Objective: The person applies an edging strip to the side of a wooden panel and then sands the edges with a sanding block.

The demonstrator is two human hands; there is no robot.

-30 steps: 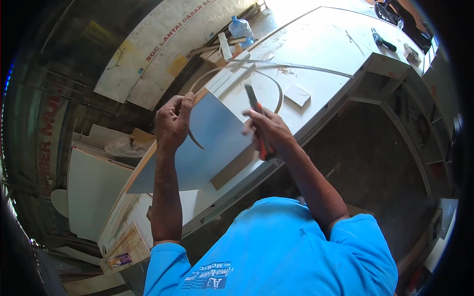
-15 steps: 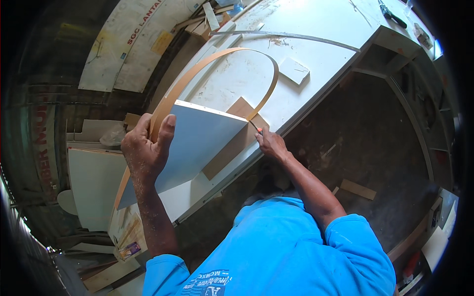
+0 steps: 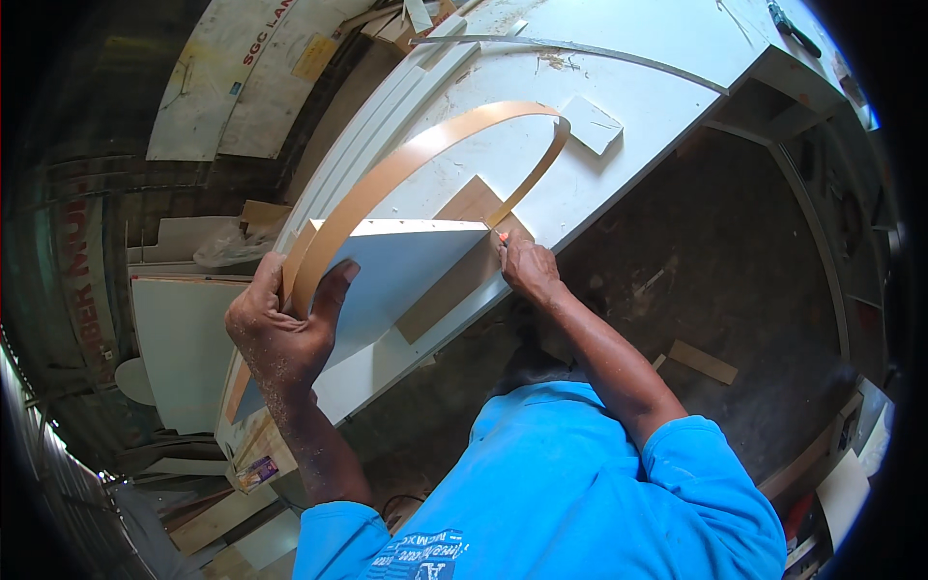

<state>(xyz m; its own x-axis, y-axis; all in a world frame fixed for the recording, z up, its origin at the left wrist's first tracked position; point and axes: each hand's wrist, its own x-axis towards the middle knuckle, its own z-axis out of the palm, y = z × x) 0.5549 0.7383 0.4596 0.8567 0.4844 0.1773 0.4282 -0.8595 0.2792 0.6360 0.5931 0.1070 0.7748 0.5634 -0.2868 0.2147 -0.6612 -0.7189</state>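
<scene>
The brown strip (image 3: 387, 174) worries me most: it springs up in a big loop over the middle of the frame, from the left hand (image 3: 288, 324) at centre left round to the panel's corner just right of centre. That left hand is clamped on the strip, thumb on one side and fingers on the other; whether it also pinches the edge of the blue-grey panel (image 3: 387, 280), I can't tell from here. A loop bent like that looks springy, so if that grip slackened it could whip open or kink at its tightest bend, near the white block (image 3: 592, 126) at upper right of centre. The right hand (image 3: 529, 266) is closed round a small orange tool (image 3: 502, 236), mostly hidden in the fist, its tip right by the corner where the strip comes down. Should that tip be sharp, I'd fear a slip: too much push could gouge the panel's edge, score the brown board (image 3: 443, 298) beneath, or run on past the corner. Only the left hand seems to be near the panel's far side, so a hard shove at the corner might slide or tip it on the white worktop (image 3: 619, 24). Chips lying at the top of the frame could scratch its face if they got underneath.
</scene>
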